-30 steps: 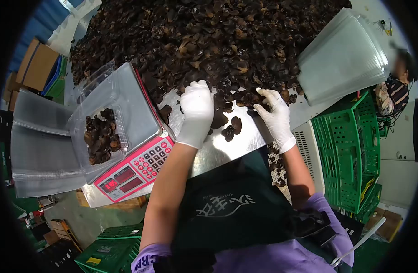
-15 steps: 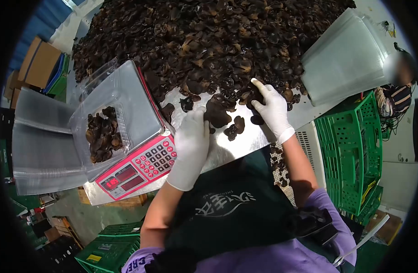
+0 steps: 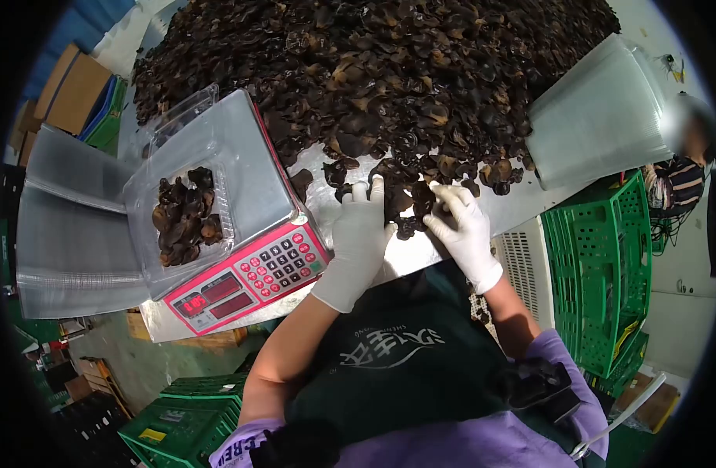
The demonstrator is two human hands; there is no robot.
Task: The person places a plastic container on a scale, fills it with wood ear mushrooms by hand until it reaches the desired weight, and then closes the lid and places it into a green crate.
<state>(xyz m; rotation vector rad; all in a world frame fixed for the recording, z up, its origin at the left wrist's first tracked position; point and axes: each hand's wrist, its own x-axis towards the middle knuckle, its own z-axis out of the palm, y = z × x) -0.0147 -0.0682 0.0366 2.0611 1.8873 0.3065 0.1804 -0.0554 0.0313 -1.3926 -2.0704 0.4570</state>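
Observation:
A large heap of dark brown, ear-shaped fungus pieces [image 3: 358,70] covers the far part of the metal table. Near its front edge, my left hand [image 3: 359,246], in a white glove, rests with fingers apart beside some loose pieces. My right hand [image 3: 465,234], also gloved, has thumb and forefinger bent at a dark piece [image 3: 422,198]; whether it grips that piece is unclear. On the left, a clear plastic box [image 3: 224,210] with fungus pieces [image 3: 186,218] inside stands open on the silver pan of a red digital scale [image 3: 249,277].
Stacks of clear plastic boxes stand left [image 3: 85,226] and right [image 3: 599,117] of the heap. Green crates [image 3: 599,273] are beyond the table's right edge, others [image 3: 182,417] at lower left. Another person in striped clothing [image 3: 685,183] is at far right.
My right hand has moved down and closer to my left hand, its fingers more bent. My left hand has shifted slightly right. The whole view has shifted a little.

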